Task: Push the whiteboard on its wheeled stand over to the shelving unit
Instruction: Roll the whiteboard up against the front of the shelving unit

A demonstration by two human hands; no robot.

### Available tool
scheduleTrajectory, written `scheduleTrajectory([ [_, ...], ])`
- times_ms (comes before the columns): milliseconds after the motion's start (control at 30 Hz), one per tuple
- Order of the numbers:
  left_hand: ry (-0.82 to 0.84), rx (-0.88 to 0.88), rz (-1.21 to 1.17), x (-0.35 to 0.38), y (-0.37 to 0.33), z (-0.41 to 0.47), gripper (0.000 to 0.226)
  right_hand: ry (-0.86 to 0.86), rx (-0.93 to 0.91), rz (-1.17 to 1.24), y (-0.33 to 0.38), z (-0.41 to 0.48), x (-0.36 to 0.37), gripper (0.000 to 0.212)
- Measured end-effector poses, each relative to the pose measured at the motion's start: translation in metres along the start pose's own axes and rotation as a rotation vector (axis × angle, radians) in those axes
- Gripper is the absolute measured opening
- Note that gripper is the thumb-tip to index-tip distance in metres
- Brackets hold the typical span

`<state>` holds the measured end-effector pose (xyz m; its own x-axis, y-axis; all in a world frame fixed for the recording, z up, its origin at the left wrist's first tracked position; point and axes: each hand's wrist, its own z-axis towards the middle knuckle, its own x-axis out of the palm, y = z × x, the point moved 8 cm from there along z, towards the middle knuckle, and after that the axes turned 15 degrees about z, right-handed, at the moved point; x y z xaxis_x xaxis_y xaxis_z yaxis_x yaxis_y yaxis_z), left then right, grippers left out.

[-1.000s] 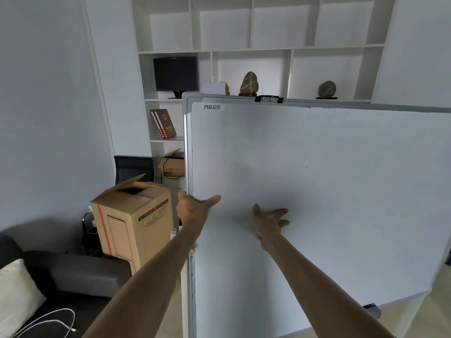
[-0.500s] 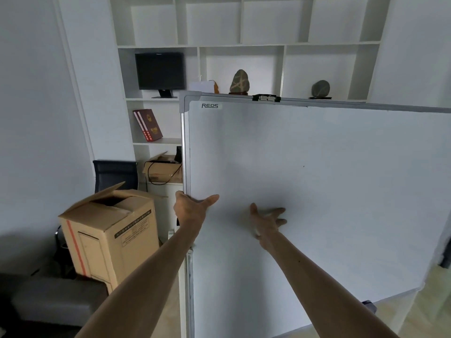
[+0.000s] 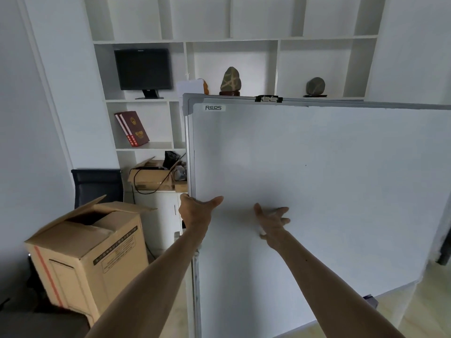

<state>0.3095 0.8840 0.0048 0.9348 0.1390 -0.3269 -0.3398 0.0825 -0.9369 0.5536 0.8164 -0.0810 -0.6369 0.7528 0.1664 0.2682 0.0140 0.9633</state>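
A large blank whiteboard [image 3: 329,181] in a grey metal frame fills the middle and right of the view, with a "REDS" label at its top left corner. My left hand [image 3: 196,211] grips its left frame edge, thumb lying on the board face. My right hand [image 3: 272,219] presses flat against the board surface with fingers spread. The white shelving unit [image 3: 231,41] stands directly behind the board, close to it. The wheeled stand is mostly hidden; a dark part [image 3: 371,300] shows at the lower right edge.
An open cardboard box [image 3: 90,252] sits at the lower left on a dark sofa. Behind it stands a black chair [image 3: 97,184]. The shelves hold a black monitor [image 3: 142,69], red books [image 3: 131,129], two stones and a box with cables [image 3: 152,178].
The whiteboard and I have moved closer to the shelving unit; the shelves look larger. The cardboard box has slid left and down in view. Both hands keep their places on the board.
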Motion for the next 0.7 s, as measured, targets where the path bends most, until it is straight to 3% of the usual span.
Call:
scheduleTrajectory([
  [333,0.020,0.021,-0.044,0.063,-0.018,0.056,0.070,0.020,0.011,0.008,0.007,0.085,0.010,0.121],
  [533,-0.010,0.004,0.013,0.099,-0.022,0.099,0.080,0.026,0.031,-0.001,0.017,0.134,0.023,0.120],
  [700,-0.013,0.007,0.010,0.123,-0.028,0.128,0.072,0.028,0.009,-0.006,0.024,0.168,0.032,0.117],
])
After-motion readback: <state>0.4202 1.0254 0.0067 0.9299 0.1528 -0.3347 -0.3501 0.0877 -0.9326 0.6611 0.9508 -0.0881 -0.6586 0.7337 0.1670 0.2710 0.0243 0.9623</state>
